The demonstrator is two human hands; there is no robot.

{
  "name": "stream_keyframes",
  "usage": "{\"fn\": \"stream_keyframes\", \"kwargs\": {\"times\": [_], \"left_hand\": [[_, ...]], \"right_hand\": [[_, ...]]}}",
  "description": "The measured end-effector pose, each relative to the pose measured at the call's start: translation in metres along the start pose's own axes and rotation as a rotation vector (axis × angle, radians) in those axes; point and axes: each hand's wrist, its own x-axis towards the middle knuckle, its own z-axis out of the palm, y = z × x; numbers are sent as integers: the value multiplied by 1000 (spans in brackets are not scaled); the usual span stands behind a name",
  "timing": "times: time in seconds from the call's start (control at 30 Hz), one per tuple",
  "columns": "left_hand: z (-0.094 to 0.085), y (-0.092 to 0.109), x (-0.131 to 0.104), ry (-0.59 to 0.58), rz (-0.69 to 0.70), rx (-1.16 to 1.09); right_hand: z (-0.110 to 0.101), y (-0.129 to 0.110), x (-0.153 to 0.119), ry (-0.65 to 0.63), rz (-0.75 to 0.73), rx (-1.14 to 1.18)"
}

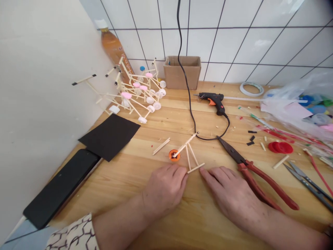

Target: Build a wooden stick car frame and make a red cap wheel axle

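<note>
A small frame of wooden sticks (189,156) stands on the table in front of me, its top end leaning against an orange bottle cap (174,155) with a dark print. Two slanting sticks run from its long bar down to a short crossbar. My left hand (166,184) is closed, with fingertips at the crossbar's left end. At the right end, the index fingertip of my right hand (229,189) touches the crossbar, its other fingers curled; both thumbs are largely hidden. Left of the cap lie two loose sticks (161,146).
Finished-looking stick models with caps (142,88) crowd the back left by a drink bottle (114,45). Behind are a cardboard box (182,74) and glue gun (213,100). Pliers (244,162), scissors (308,184) and red caps (280,147) lie right; black paper (110,136) and a phone (62,185) left.
</note>
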Motion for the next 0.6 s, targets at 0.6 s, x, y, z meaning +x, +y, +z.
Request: {"fn": "stream_keyframes", "kwargs": {"times": [0.6], "left_hand": [[1, 0, 0, 4, -1, 15]], "right_hand": [[0, 0, 0, 0, -7, -11]]}}
